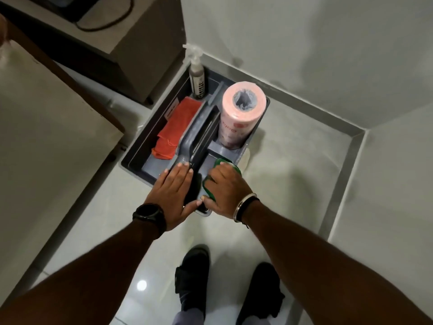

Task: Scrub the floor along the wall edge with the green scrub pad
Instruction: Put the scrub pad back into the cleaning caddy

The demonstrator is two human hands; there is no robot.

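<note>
The right hand (226, 190) closes around the green scrub pad (228, 164) in the near right compartment of the grey caddy (138, 152); the left hand (174, 192) lies flat and open on the caddy's near rim, holding nothing. Lifting carelessly could snag the rim and tip the pink roll (241, 109) behind. Most of the pad is hidden beneath the fingers.

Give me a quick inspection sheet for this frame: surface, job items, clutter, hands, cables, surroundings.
Surface: pale glossy tile floor, grey skirting along the walls.
Job's things: green scrub pad under the right hand, at the near end of the grey caddy.
Clutter: spray bottle, orange cloth and pink roll stand in the caddy.
Hands: right hand closed on the pad; left hand flat on the caddy's near end.
Cables: black cable on the cabinet top, upper left.
Surroundings: wall corner, brown cabinet, person's dark shoes.
</note>
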